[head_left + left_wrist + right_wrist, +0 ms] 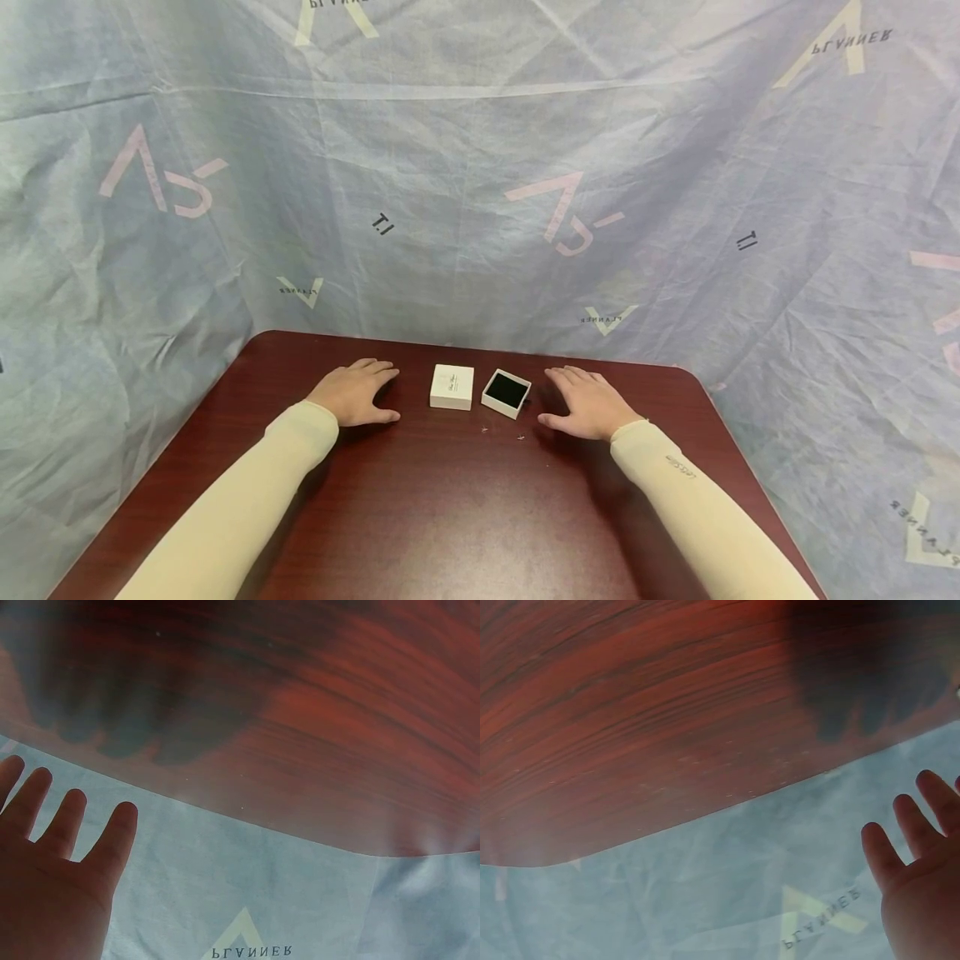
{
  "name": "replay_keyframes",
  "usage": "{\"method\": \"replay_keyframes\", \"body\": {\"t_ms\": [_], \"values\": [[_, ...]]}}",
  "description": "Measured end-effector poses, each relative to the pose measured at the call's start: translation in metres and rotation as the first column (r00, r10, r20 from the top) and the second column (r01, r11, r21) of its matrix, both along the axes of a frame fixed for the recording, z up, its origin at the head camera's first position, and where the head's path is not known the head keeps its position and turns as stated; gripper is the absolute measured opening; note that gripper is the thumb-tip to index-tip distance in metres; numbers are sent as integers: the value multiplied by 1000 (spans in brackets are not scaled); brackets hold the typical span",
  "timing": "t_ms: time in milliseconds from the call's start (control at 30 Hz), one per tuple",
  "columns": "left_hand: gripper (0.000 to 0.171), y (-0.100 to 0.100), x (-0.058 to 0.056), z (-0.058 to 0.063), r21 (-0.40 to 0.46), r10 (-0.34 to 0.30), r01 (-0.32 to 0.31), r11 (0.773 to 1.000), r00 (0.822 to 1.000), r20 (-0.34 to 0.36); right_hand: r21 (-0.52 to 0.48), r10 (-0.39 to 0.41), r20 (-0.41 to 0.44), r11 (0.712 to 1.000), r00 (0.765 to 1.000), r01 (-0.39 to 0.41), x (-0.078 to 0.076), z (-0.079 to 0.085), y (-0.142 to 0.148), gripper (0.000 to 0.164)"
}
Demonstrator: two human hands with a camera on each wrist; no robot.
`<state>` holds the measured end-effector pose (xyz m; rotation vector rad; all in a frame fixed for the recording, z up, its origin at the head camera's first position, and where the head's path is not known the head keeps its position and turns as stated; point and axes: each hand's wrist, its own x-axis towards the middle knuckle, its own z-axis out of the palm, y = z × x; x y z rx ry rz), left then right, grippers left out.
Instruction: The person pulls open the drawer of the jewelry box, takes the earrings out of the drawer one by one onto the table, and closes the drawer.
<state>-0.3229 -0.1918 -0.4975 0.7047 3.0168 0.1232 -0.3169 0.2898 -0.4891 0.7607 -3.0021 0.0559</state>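
Observation:
A white box lid (452,387) with dark lettering on its top lies near the far side of the table. Just right of it, turned at an angle, is a small white box tray (506,393) with a black inside. Two tiny gold-coloured pieces, one nearer the left (484,430) and one nearer the right (521,437), lie in front of the tray; they look like small earrings. My left hand (356,395) is left of the lid, fingers spread and holding nothing. On the tray's right, my right hand (588,403) is likewise spread and holds nothing.
The dark red wood-grain table (420,517) has rounded far corners. Behind it and along both sides hangs a grey-blue printed cloth (450,167). Pale sleeves cover both forearms, and the hands cast shadows on the tabletop.

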Motion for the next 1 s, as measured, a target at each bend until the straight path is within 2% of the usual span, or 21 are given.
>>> {"method": "replay_keyframes", "body": {"t_ms": [467, 767, 1000], "values": [[96, 4, -5, -3, 17, -6, 6, 1000, 1000, -9, 9, -8, 5, 1000, 1000, 8, -2, -3, 12, 101], [93, 23, -5, 10, 32, -25, 26, 999, 999, -22, 4, -2, -2, 1000, 1000, 2, -1, -2, 12, 100], [90, 41, -4, 14, 15, -51, 51, 999, 998, -32, 3, -2, -5, 1000, 1000, 2, 0, -3, 11, 100]]}}
